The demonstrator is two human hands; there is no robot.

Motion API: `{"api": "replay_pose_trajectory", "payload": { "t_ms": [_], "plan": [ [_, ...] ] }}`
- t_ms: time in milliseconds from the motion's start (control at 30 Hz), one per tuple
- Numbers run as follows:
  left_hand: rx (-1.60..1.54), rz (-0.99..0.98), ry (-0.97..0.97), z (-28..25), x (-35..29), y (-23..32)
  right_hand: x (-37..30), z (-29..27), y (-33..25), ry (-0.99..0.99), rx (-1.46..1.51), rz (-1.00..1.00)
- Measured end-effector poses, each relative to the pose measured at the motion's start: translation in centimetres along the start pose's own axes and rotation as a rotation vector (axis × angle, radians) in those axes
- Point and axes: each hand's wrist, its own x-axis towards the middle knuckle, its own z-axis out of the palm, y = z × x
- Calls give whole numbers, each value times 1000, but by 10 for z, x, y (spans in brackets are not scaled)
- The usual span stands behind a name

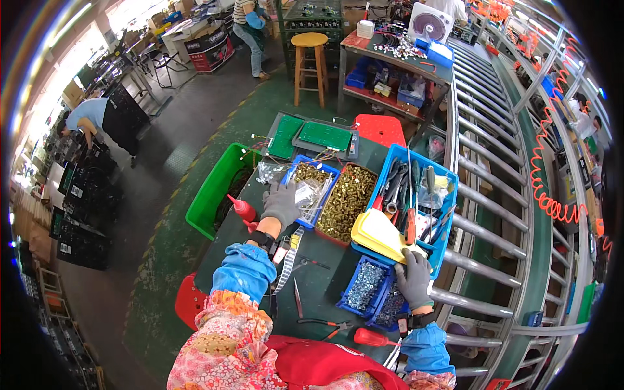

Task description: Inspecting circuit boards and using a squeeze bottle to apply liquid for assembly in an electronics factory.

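Gloves (286,213) in grey cover both our grips in the head view. Our left grip (281,201) is at the near left side of a blue bin (305,223), with its fingers pointing away from us. We cannot tell if those fingers pinch anything. In that bin we see gold bits (308,172) and a clear bag (305,194), just beside our left grip. Our right grip (415,281) is at the near corner of a yellow tray (377,235). Its fingers are bent, but we cannot tell if they pinch the tray. The tray lies tilted on the near left edge of a big blue box (447,227) full of tools.

Between the blue bin and the box is a red bin (330,238) heaped with brass bits (348,201). Two small bins (354,310) of silver bits sit left of our right grip. A red bottle (243,209) is just left of our left grip. Nearer to us, tweezers (298,298), pliers (329,324) and a red handle (370,337) lie on the dark green worktop (323,286). Green boards (325,135) lie at its far end. A green bin (214,195) is at its left side, and rollers (487,263) run along our right.
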Motion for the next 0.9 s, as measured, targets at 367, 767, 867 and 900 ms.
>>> {"api": "replay_pose_trajectory", "payload": {
  "t_ms": [367,767,867,900],
  "plan": [
    [-154,116,379,-62,32,14,2,-1,1,-15,-4,18],
    [400,357,144,-79,201,69,15,-6,6,-39,61,45],
    [529,407,31,-82,221,82,20,-6,8,-45,54,49],
    [532,415,-37,-84,229,87,21,-5,9,-57,55,48]
  ]
}}
